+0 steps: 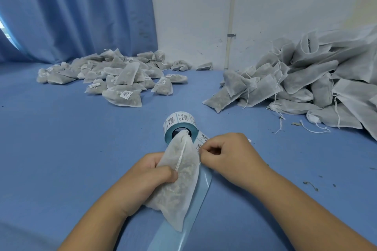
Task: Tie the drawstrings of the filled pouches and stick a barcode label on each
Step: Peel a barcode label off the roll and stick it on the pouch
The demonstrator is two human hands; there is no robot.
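Note:
My left hand grips a filled white mesh pouch whose neck is gathered, its drawstring running down the front under my thumb. The pouch points away from me, its top over the core of a barcode label roll. My right hand sits just right of the pouch, fingers curled, pinching at a barcode label on the blue backing strip that trails from the roll toward me under the pouch.
A heap of labelled, tied pouches lies at the back left of the blue table. A larger heap of unlabelled pouches with loose drawstrings fills the back right. Blue curtain and white wall behind. Bits of dried leaf lie at the right.

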